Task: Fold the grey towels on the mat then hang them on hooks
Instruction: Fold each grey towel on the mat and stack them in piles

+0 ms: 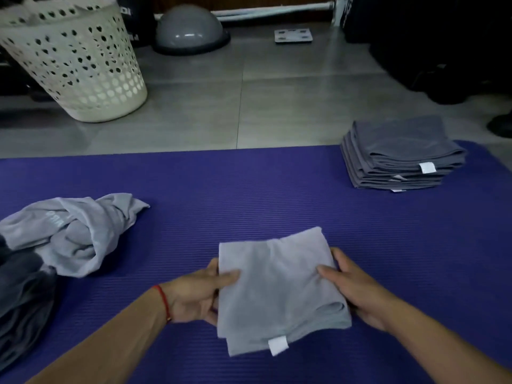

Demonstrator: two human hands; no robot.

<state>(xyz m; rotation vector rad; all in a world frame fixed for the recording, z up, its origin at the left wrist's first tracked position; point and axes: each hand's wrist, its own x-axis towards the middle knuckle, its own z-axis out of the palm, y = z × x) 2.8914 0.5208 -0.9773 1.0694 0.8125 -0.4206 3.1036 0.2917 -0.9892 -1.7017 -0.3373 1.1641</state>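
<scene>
The folded light grey towel point(279, 289) lies near the front edge of the purple mat point(249, 189), held at both sides: the left hand point(198, 295) has a grip on its left edge with thumb on top, and the right hand point(357, 289) pinches its right edge the same way. A stack of folded dark grey towels point(401, 153) sits at the mat's far right corner, a crumpled pile of towels point(74, 231) lies to the left, and a white laundry basket point(74, 59) stands on the tiled floor point(249, 106) beyond.
</scene>
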